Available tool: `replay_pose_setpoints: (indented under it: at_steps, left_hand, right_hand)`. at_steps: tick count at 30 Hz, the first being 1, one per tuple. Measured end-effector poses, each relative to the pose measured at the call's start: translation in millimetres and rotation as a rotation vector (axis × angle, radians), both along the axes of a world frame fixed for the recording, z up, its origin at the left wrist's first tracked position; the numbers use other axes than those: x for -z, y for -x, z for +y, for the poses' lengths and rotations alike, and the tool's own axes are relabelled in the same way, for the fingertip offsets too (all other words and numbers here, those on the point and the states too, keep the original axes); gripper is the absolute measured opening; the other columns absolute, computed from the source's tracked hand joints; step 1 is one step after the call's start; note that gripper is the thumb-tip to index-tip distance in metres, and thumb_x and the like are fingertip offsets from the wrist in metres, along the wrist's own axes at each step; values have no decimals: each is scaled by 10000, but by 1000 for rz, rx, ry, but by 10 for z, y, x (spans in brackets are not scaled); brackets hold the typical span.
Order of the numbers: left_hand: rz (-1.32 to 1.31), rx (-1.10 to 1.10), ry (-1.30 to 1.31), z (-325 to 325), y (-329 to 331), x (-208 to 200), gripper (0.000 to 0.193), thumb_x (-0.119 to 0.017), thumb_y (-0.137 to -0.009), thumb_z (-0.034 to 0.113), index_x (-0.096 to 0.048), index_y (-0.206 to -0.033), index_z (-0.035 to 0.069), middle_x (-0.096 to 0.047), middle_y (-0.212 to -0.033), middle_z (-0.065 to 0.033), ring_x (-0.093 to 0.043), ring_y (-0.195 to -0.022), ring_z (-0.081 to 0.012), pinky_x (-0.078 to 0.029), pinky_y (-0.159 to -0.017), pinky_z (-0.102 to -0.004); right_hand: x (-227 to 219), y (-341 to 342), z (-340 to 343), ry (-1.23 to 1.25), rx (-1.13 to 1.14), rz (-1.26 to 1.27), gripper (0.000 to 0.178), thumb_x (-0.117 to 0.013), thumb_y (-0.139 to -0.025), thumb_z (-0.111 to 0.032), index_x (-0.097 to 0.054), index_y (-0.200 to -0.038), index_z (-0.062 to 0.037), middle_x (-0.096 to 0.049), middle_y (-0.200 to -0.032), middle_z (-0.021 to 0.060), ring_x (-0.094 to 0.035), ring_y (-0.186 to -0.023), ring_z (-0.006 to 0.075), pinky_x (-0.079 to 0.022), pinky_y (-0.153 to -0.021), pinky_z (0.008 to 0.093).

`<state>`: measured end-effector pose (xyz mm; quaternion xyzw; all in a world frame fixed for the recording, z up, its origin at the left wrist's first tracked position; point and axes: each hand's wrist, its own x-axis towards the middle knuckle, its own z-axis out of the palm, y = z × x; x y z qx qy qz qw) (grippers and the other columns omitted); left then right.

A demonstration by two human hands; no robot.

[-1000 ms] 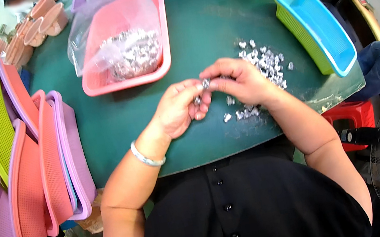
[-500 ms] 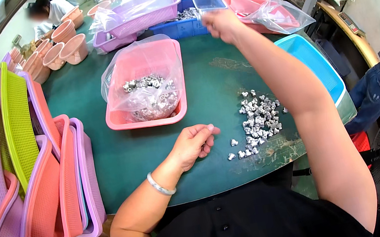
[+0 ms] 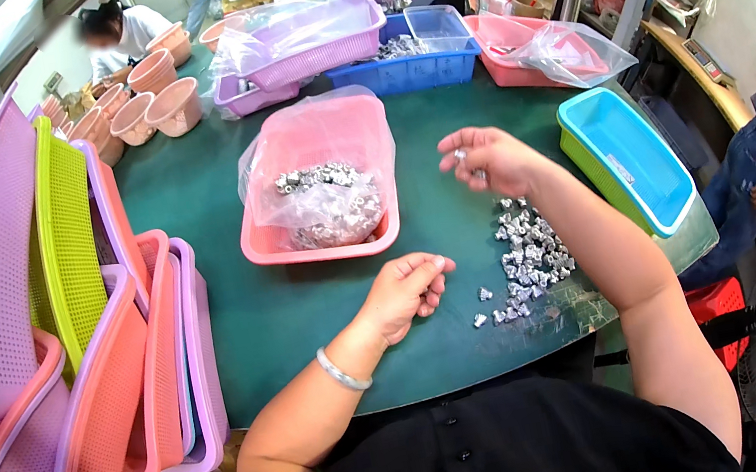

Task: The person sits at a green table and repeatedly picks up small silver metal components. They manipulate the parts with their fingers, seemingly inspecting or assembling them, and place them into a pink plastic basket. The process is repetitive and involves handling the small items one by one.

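Observation:
My right hand (image 3: 495, 163) hovers over the table beyond a loose pile of small silver metal fittings (image 3: 534, 249). Its fingers reach leftward, with small silver fittings (image 3: 460, 155) caught between them and the thumb. Left of the pile, my left hand (image 3: 406, 298) is closed just above the table, thumb against the curled fingers; whatever it may hold is hidden. In front of it stands a pink basket (image 3: 325, 248) lined with a clear plastic bag (image 3: 257, 192), which contains many similar silver parts (image 3: 332, 206).
At the back, a blue bin (image 3: 406, 79) carries metal parts and a clear tray (image 3: 439, 28). Purple baskets (image 3: 307, 61) stand beside it. A blue-and-green basket (image 3: 658, 187) sits at right; stacked baskets (image 3: 74, 259) crowd the left. Other people are at far left and right.
My right hand has come back from the blue bin toward me, now with small fittings in its fingers. My left hand stays closed in nearly the same spot. The view has shifted slightly.

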<state>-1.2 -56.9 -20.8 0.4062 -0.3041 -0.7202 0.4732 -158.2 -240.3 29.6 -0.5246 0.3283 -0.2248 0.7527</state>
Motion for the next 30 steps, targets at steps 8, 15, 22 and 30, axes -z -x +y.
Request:
replay_pose_setpoints:
  at_steps: [8, 15, 22, 30]
  left_hand:
    - [83, -115, 94, 6, -9, -79, 150, -486, -880, 191, -554, -872, 58, -508, -661, 9, -446, -510, -68, -341, -429, -174]
    - [114, -158, 117, 13, 14, -82, 140, -540, -855, 193, -556, -803, 63, -485, -629, 21, -428, -522, -52, -303, -427, -177]
    - [92, -139, 53, -16, -12, -11, 135, -536, -856, 179, -544, -787, 63, -503, -634, 11, -438, -513, -54, -311, -413, -171]
    - [-4, -218, 91, -14, 10, -45, 108, -510, -868, 142, -565, -843, 52, -509, -643, 8, -437, -519, -56, -313, -433, -164]
  right_hand:
    - [-51, 28, 1049, 322, -286, -184, 627, -504, -800, 30, -183, -1333, -53, -527, -1000, 89, -454, -600, 54, -358, -449, 162]
    - [221, -12, 1166, 739, -148, -134, 665, -515, -782, 56, -183, -1346, -63, -571, -1045, 119, -584, -855, 179, -444, -805, 292]
    - [322, -22, 1217, 1038, -87, -29, 656, -523, -756, 63, -222, -1327, -54, -585, -1063, 138, -604, -836, 230, -454, -765, 278]
    - [327, 17, 1197, 822, -3, -72, 513, -499, -755, 79, -363, -1237, -33, -522, -1029, 99, -526, -830, 138, -446, -725, 243]
